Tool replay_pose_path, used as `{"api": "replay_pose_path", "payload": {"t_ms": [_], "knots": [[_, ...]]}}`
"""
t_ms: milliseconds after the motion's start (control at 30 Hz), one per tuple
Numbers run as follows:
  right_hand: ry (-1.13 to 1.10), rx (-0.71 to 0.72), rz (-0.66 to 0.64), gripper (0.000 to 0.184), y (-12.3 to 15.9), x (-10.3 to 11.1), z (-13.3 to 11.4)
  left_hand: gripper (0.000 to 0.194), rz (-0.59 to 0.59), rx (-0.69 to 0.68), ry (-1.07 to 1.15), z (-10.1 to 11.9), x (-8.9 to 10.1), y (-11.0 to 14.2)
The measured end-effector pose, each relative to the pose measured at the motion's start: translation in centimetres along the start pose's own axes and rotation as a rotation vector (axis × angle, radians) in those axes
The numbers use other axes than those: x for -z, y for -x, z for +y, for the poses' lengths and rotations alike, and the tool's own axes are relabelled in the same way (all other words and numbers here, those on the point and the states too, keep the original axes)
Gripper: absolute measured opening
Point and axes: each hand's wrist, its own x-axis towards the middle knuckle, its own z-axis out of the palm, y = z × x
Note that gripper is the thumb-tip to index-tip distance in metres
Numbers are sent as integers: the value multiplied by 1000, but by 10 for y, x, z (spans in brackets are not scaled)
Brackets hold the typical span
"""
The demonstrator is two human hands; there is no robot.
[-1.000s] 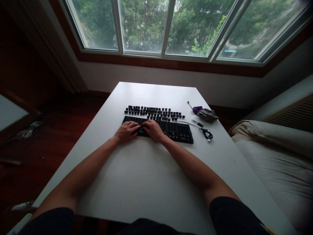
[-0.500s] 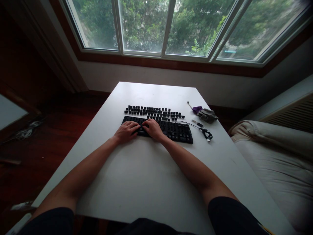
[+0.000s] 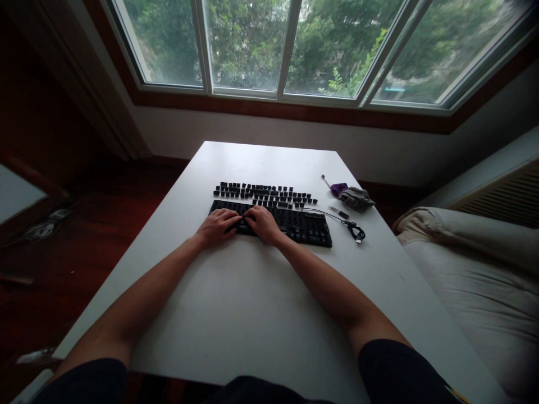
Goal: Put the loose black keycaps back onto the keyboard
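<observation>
A black keyboard (image 3: 311,229) lies on the white table (image 3: 252,303), slightly turned. My left hand (image 3: 217,225) rests over its left part, fingers stretched across the keys and pointing right. Close beside it, my right hand (image 3: 263,223) bends over the middle keys with its thumb and fingers drawn together at the key surface. Whatever is between those fingertips is too small and dark to make out. Just behind the keyboard, loose black keycaps (image 3: 263,192) stand in several uneven rows. Both hands cover part of the keys.
Right of the keyboard lie its coiled USB cable (image 3: 356,231), a small tool with a dark handle (image 3: 343,214), a grey cloth (image 3: 356,197) with a purple piece, and a thin brush-like stick (image 3: 325,180). A pale padded seat (image 3: 467,269) stands beyond the table's right edge.
Both hands stay at the same place on the keyboard, with at most tiny shifts of the right fingers. The keycap rows look unchanged.
</observation>
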Motion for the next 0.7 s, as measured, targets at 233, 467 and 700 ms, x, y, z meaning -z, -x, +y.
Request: {"api": "replay_pose_path", "payload": {"t_ms": [233, 467, 700], "knots": [[29, -55, 38, 8, 4, 0, 0, 52, -43, 0, 1, 1, 2, -4], [-4, -28, 4, 7, 5, 3, 2, 54, -64, 3, -4, 0, 1, -4], [-3, -24, -3, 5, 3, 4, 1, 53, -76, 0, -9, 0, 1, -6]]}}
